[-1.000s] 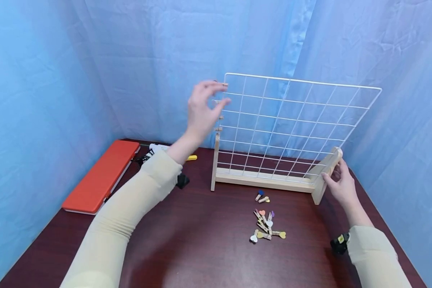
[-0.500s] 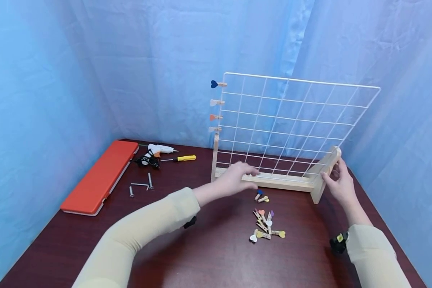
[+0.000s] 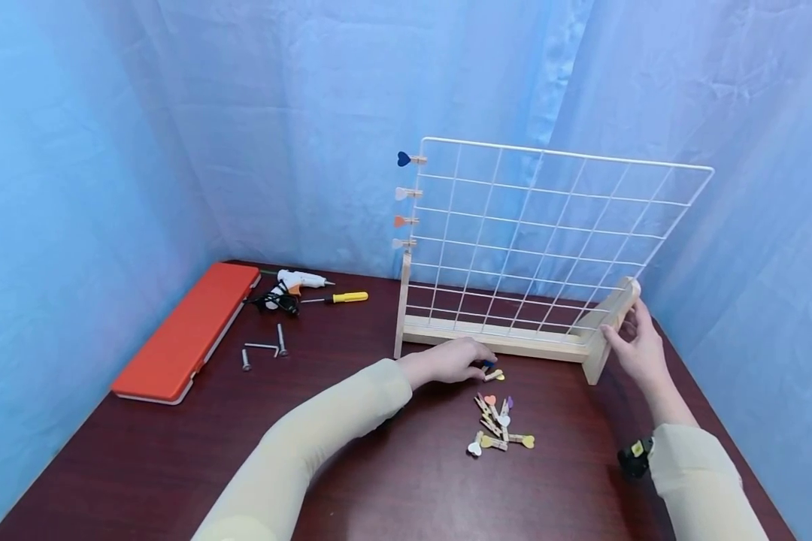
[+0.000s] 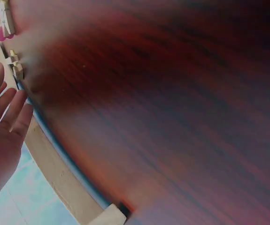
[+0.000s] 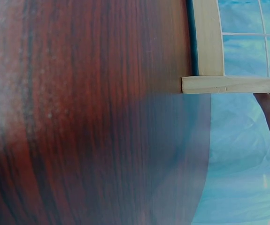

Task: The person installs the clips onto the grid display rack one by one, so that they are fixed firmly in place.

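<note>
My left hand [image 3: 449, 360] is low over the table, its thumb and fingertips around a small blue-heart clothespin [image 3: 489, 364] that it partly hides. In the left wrist view its fingers look spread, with a gap to the clothespins [image 4: 15, 64]. A yellow-heart clothespin [image 3: 495, 375] lies just beside the thumb. My right hand [image 3: 643, 353] holds the right end piece of a wooden stand [image 3: 605, 338]; its fingers are partly hidden behind. A white wire grid [image 3: 548, 225] leans in this stand. Several heart clothespins, including a dark blue one [image 3: 404, 159], are clipped down the grid's left edge.
More heart clothespins [image 3: 492, 424] lie in a loose pile in front of the stand. At the left are a red case [image 3: 189, 330], a glue gun [image 3: 298, 280], a yellow-handled screwdriver [image 3: 348, 297], bolts [image 3: 281, 340] and a hex key [image 3: 262, 346]. Blue curtains surround the table.
My left hand has come down from the grid's upper left corner to the loose clothespins, uncovering the dark blue clothespin clipped there. My right hand stays on the stand.
</note>
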Motion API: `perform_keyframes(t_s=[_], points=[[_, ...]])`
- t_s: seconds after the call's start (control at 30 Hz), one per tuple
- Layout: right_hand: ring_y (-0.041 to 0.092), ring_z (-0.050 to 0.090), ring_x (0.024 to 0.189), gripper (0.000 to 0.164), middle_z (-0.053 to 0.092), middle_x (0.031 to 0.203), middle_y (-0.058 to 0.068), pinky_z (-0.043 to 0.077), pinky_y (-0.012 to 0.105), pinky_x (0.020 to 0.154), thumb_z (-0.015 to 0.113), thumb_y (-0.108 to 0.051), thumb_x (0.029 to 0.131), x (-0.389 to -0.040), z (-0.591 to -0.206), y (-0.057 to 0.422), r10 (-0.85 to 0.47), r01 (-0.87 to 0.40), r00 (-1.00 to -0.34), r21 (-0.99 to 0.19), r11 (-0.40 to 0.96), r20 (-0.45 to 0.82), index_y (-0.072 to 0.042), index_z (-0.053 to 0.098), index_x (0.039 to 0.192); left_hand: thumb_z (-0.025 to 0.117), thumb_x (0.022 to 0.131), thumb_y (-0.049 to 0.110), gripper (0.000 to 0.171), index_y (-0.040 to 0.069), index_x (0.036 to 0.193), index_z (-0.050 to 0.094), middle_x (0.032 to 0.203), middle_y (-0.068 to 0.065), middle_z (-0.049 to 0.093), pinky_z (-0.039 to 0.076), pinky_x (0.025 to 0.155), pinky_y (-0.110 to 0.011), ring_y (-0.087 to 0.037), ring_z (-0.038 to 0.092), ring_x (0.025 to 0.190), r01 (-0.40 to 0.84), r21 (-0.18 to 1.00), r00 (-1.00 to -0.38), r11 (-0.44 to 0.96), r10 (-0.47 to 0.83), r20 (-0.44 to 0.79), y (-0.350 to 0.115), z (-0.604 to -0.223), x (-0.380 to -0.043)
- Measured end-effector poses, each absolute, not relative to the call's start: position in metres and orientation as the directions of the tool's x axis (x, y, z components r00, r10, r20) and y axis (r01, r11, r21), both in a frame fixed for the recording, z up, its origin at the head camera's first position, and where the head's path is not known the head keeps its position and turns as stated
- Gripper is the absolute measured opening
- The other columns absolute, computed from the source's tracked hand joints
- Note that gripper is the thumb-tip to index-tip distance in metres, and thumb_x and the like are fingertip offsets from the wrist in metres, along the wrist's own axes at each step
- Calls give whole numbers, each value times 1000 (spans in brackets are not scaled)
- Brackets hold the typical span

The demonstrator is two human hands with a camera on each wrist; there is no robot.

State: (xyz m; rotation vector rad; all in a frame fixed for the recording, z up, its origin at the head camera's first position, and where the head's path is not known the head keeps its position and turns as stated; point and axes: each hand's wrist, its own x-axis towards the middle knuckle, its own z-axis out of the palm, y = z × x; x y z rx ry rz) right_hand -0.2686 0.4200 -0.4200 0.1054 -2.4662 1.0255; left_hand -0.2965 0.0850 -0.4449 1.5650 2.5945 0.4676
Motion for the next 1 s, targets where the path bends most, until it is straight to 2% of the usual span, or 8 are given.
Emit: perform_keyframes(t_s=[0.07, 0.2, 0.3, 0.5, 0.73, 0.87, 1.0], points=[[-6, 46, 100, 72, 44, 128, 26, 36, 0, 71, 59, -18, 85, -268, -421, 419, 100, -251, -887, -652, 715, 451, -34, 16, 141, 60, 86, 21, 37, 8, 120, 57, 118, -1, 58, 36, 94, -18, -8, 50, 110, 851, 297, -474, 433, 877, 79, 87, -447, -298], [13, 50, 105, 73, 44, 128, 26, 36, 1, 71, 58, -18, 86, -267, -421, 418, 99, -244, -891, -650, 720, 443, -32, 15, 142, 64, 83, 19, 35, 11, 117, 59, 113, 0, 59, 40, 84, -14, -7, 55, 98, 829, 341, -485, 444, 873, 41, 87, -451, -299], [21, 50, 107, 73, 43, 129, 26, 35, 0, 71, 58, -19, 86, -267, -419, 418, 107, -232, -894, -653, 720, 435, -33, 14, 142, 69, 78, 19, 36, 13, 113, 62, 107, 2, 60, 40, 77, -11, -6, 55, 90, 819, 380, -477, 429, 878, 37, 85, -452, -301], [36, 48, 108, 72, 42, 130, 27, 39, 4, 72, 57, -19, 86, -268, -418, 419, 100, -232, -897, -652, 722, 430, -30, 13, 142, 74, 72, 23, 33, 15, 103, 66, 97, 3, 57, 40, 71, -9, -1, 55, 79, 813, 437, -472, 384, 875, 108, 76, -447, -299], [30, 48, 109, 72, 42, 129, 25, 41, 7, 77, 58, -17, 86, -266, -417, 418, 111, -223, -896, -654, 723, 429, -29, 14, 143, 72, 73, 11, 32, 12, 104, 65, 101, 0, 56, 43, 66, -10, -3, 57, 73, 764, 537, -528, 356, 824, 205, 61, -424, -292], [28, 49, 110, 72, 43, 129, 26, 37, 3, 75, 58, -17, 86, -266, -417, 418, 115, -226, -893, -655, 721, 435, -30, 15, 142, 70, 74, 9, 31, 13, 104, 65, 101, 1, 59, 47, 68, -12, -3, 59, 76, 730, 579, -588, 363, 765, 261, 52, -397, -292], [25, 49, 110, 72, 43, 129, 26, 36, 1, 74, 58, -17, 86, -267, -418, 418, 113, -230, -892, -654, 720, 438, -32, 15, 142, 66, 78, 10, 27, 15, 105, 65, 98, 4, 63, 46, 69, -14, 0, 56, 76, 725, 607, -625, 326, 681, 381, 41, -362, -294]])
